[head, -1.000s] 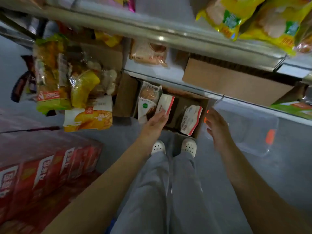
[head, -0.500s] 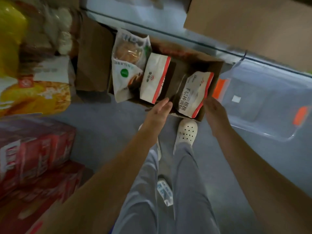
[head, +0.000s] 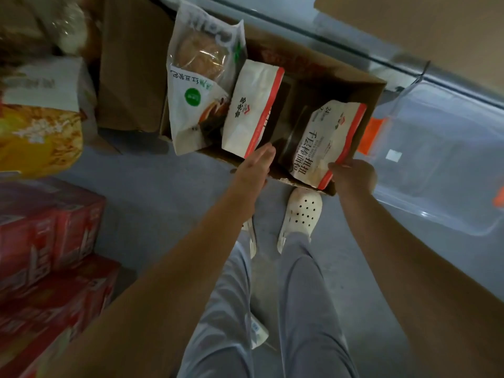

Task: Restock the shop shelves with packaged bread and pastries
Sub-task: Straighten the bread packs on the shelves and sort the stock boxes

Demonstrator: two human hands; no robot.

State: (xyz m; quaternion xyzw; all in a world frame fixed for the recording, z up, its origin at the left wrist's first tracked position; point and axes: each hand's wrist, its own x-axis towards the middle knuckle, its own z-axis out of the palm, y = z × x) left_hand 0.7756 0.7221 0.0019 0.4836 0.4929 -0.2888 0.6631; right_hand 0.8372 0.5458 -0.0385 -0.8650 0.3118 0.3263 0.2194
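Shoes: we wear white perforated clogs [head: 300,214], just this side of the cardboard box [head: 321,75].
Trousers: ours [head: 308,296] are loose and pale grey, nearer us than the box.
Arms: we see ours [head: 191,255] bare.

A shop aisle: packaged bread [head: 200,77] stands in an open cardboard box [head: 365,91] beside stacked red cartons [head: 49,227] on grey floor [head: 163,186].

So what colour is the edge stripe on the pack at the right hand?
Red, on a white pack with black print, at the right hand; head view.
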